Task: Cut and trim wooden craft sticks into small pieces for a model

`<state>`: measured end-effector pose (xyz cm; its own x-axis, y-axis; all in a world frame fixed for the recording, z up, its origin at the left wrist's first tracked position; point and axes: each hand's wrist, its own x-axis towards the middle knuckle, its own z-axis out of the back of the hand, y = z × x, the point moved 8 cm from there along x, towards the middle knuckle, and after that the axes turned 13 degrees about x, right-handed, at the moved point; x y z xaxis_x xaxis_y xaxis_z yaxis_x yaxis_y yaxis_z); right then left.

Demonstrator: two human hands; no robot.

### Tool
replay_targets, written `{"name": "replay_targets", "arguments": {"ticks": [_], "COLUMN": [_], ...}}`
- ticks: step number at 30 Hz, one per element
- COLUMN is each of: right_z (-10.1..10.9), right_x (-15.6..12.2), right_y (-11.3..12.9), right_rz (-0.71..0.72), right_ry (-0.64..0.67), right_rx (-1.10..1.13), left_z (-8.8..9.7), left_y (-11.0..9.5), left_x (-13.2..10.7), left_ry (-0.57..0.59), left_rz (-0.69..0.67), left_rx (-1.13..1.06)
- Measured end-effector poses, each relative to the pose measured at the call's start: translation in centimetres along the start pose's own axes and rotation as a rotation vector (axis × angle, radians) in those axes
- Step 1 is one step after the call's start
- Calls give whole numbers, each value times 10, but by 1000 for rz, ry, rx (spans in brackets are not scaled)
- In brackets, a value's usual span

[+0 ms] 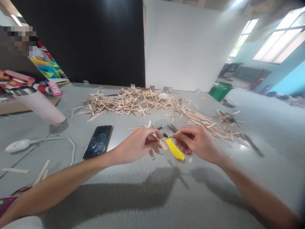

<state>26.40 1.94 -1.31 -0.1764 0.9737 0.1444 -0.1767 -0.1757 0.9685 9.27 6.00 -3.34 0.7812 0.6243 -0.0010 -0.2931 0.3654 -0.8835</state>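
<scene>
Where the counter (202,206) runs off to the left, a white gadget (18,145) lies with its cable (58,138) looping toward the person's left forearm, and a pale pink bottle (41,106) stands just behind it. Next comes a dark phone (98,142), lying flat near that forearm. Behind the phone and the hands, a loose heap of sticks (128,102) spreads along the foot of the black and white boards. At the middle, the left hand (139,144) has its fingers closed on a short stick (162,144), held above the counter. A thin stick (173,135) reaches across from it, its other end pinched in the fingers of the right hand (196,140). Between the hands, a yellow tool (175,149) with a dark tip shows below the thin stick. Red-handled scissors (189,152) show at the right hand's lower fingers; I cannot tell whether they are held. Farther right, more sticks trail off, and a green bin (219,91) stands beyond.
</scene>
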Motion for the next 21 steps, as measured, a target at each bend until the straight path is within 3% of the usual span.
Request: {"name": "replay_targets", "arguments": {"ticks": [8,11,14,17,21], "right_z": [5,6,14,15,3], "right_x": [5,5,0,-2,4], "right_y": [3,2,15,17,-8], "right_rz": [43,43,130,90,-78], "right_ry": [20,13,-95,-115,-105], "right_rx": [57,21,-146,-176,46], "left_z": [4,11,21,22,17], "left_y": [0,5,11,20,36], "left_x": [2,3,6,13,18], "left_ry": [55,-56,-175,-96,45], "left_rz": [-10,4,38,16,-39], "left_rx": [-34,84,241,388,503]}}
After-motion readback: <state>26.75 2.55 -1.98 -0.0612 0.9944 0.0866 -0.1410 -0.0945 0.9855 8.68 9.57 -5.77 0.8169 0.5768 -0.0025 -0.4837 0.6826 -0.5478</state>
